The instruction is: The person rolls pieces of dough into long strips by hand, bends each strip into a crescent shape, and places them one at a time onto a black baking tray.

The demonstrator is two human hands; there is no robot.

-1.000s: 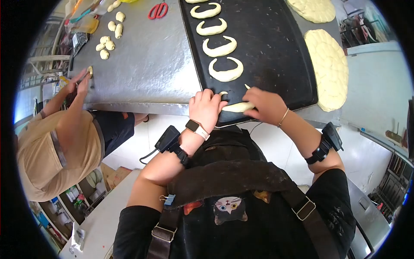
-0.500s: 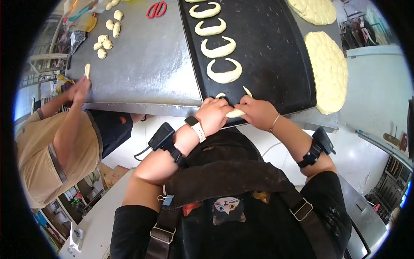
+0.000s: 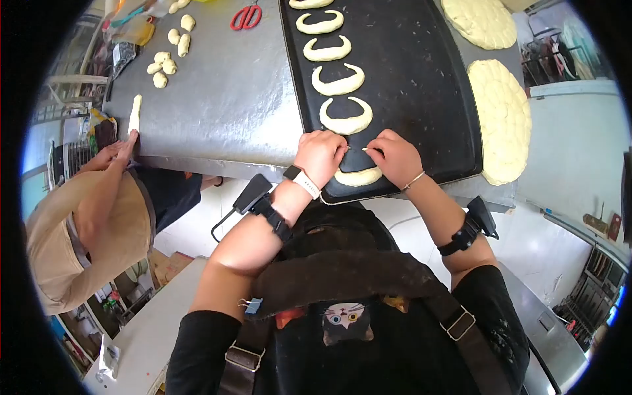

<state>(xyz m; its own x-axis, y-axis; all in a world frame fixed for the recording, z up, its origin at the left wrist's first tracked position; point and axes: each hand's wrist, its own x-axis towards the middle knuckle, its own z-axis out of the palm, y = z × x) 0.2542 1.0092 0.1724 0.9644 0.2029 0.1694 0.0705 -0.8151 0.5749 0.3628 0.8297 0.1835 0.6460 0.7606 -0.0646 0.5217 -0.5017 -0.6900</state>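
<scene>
At the near end of a black baking tray [image 3: 421,85] lies a curved crescent of dough [image 3: 359,178], its middle toward me. My left hand [image 3: 320,157] pinches the crescent's left tip, which its fingers mostly hide. The right tip is pinched by my right hand [image 3: 396,158], with a little pale dough showing at the fingertips. Just beyond my hands rests another dough crescent [image 3: 347,125], and several more line up behind it along the tray's left side, all with tips pointing away from me.
Two large scored dough rounds [image 3: 500,122] lie right of the tray. On the metal table [image 3: 224,85] to the left are red-handled scissors [image 3: 246,18] and several small dough pieces [image 3: 169,66]. A co-worker's hands [image 3: 118,153] roll a dough strip [image 3: 135,113] at the left edge.
Both hands have shifted from the crescent's body to its two tips, uncovering its middle. The view has moved slightly. The co-worker's dough strip now shows longer.
</scene>
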